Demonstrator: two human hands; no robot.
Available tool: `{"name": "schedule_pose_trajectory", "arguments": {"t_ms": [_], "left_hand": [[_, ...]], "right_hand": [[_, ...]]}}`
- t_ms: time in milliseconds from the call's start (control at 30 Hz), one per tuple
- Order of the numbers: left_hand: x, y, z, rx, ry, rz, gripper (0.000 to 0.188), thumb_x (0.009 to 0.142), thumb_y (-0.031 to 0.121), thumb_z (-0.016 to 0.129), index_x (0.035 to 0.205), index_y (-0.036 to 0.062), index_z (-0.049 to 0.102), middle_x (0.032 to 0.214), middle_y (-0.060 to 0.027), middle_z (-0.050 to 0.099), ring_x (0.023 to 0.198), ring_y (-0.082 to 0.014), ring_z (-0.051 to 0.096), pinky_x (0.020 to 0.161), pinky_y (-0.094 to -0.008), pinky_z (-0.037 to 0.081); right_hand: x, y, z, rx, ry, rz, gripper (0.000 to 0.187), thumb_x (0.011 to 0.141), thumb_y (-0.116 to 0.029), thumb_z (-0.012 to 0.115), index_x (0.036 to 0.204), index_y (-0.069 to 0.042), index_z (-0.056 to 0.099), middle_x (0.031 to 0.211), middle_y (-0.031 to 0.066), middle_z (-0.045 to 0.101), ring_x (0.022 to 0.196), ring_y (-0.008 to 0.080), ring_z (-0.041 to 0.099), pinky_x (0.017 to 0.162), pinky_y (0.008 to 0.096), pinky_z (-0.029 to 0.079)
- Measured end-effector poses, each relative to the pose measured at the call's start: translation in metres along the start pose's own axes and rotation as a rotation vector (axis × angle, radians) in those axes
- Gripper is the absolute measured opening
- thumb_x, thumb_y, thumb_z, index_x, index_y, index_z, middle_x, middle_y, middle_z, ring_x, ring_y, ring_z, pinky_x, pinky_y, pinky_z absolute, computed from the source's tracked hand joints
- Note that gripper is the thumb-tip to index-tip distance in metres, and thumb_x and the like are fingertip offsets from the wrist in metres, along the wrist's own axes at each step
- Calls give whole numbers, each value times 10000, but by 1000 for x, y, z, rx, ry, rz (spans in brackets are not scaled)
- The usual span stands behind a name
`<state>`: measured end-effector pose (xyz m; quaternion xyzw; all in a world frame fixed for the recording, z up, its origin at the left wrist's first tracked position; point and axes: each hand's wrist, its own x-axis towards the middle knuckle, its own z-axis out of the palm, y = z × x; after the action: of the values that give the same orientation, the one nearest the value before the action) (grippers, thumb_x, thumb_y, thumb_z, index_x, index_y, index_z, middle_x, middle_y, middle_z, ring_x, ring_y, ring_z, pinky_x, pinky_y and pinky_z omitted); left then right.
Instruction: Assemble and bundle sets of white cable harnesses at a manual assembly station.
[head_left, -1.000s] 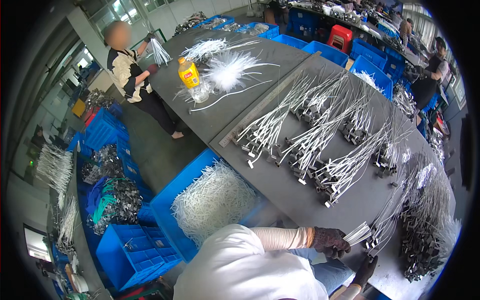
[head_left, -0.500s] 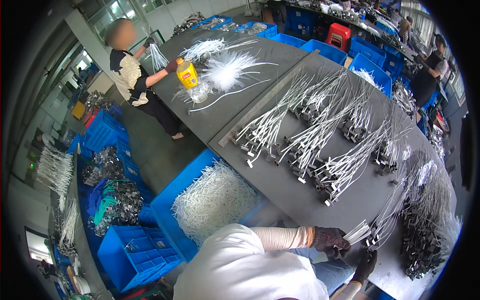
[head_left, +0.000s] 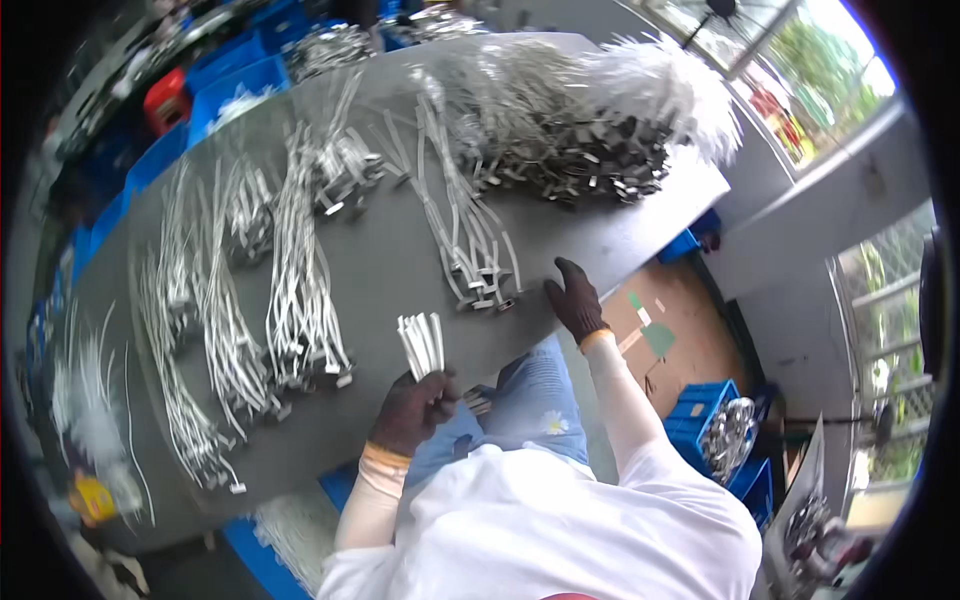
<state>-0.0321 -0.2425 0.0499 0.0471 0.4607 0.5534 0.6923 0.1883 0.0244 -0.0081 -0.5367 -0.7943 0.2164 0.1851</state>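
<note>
My left hand (head_left: 412, 412), in a dark glove, is closed around a small bundle of white strips (head_left: 422, 345) that stick up from the fist. They stand above the near edge of the grey table (head_left: 400, 260). My right hand (head_left: 578, 303), gloved too, is at the table's edge with fingers stretched and nothing in them. Just left of it lies a loose bunch of white cables (head_left: 462, 225) with dark metal end pieces towards me. More such cable bunches (head_left: 300, 290) lie in rows to the left.
A large heap of cables with metal ends (head_left: 590, 150) covers the far right of the table. Below the left table edge stands a blue crate (head_left: 250, 550) with white strips. A yellow-labelled bottle (head_left: 93, 497) is at the far left. Blue crates (head_left: 700, 415) stand on the floor at right.
The view has swung to the right. My right hand has come away from the dark end pieces beside the strips and is now spread apart. My left hand still grips the white strips.
</note>
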Motion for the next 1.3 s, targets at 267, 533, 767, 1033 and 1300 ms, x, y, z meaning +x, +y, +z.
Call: {"name": "schedule_pose_trajectory", "arguments": {"t_ms": [267, 533, 767, 1033, 1300], "left_hand": [[32, 0, 25, 142, -11, 7, 285, 974, 311, 584, 1091, 53, 618, 932, -44, 643, 725, -122, 617, 618, -221, 492], [45, -3, 14, 75, 71, -60, 308, 950, 311, 610, 1108, 47, 592, 929, -68, 637, 733, -149, 625, 618, -243, 506], [49, 12, 37, 1, -310, 33, 128, 920, 16, 566, 1037, 43, 610, 903, -31, 616, 753, -121, 637, 721, -265, 558], [15, -16, 18, -204, -171, 157, 197, 905, 184, 660, 1027, 40, 605, 826, -89, 661, 639, -174, 655, 537, -262, 531], [10, -33, 3, -236, -205, 184, 160, 918, 168, 628, 1017, 45, 604, 790, -92, 666, 616, -175, 659, 481, -248, 496]], "right_hand": [[117, -6, -6, -123, 35, -192, 520, 858, -199, 600, 1358, -107, 493, 1332, 199, 535, 1174, 389, 557, 966, 448, 472], [190, -45, 20, -281, -122, -292, 368, 916, -142, 488, 1277, -133, 559, 1217, 180, 595, 1085, 383, 592, 905, 458, 485], [205, 259, 12, 462, -159, -336, 293, 914, -198, 604, 1175, -64, 611, 1067, 142, 633, 913, 279, 606, 786, 414, 486], [65, 160, 33, 783, -328, 168, 472, 932, -152, 562, 1383, -46, 472, 1038, 84, 620, 842, 177, 587, 720, 318, 507], [55, 209, 57, 753, -137, 176, 429, 929, -109, 592, 1333, 3, 507, 1152, 126, 606, 934, 186, 580, 770, 339, 514]]}}
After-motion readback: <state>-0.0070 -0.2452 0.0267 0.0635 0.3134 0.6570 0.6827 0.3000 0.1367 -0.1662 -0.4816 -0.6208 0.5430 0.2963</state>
